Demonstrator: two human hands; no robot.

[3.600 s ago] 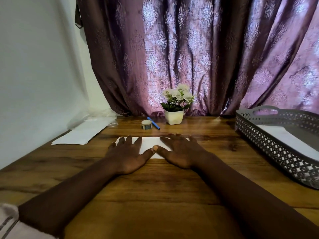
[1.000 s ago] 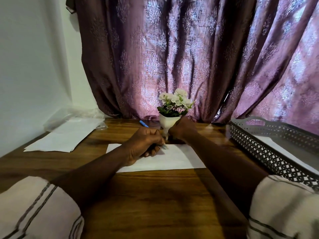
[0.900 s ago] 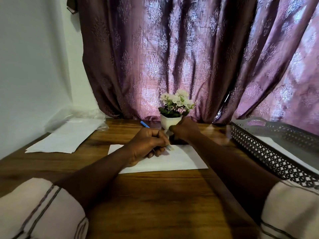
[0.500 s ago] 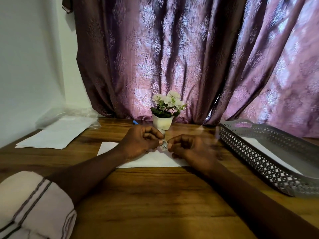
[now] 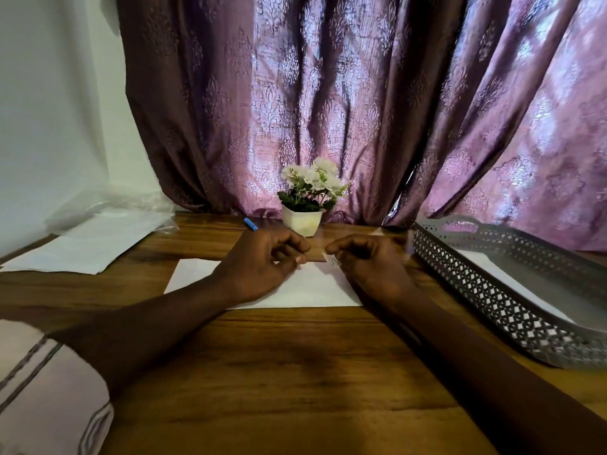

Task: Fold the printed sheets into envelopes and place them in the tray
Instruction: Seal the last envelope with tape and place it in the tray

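White folded sheet point(image 5: 305, 287) lies flat on the wooden table point(image 5: 295, 372), long axis left–right. Above it, left hand point(image 5: 259, 261) and right hand point(image 5: 374, 264) curl shut, pinching what may be tape – blurred. Tray point(image 5: 492, 290) sits far right.

We face a heavy purple curtain point(image 5: 345, 103) with an embossed damask pattern, hanging in deep folds across most of the back; daylight glows through it in pale patches, brightest toward the right. To our left stands a plain white wall point(image 5: 49, 110), meeting the curtain's dark edge. Below us a wooden table point(image 5: 279, 372) with a warm brown grain runs back to the curtain's hem, where a small white pot of white flowers point(image 5: 307, 198) sits.
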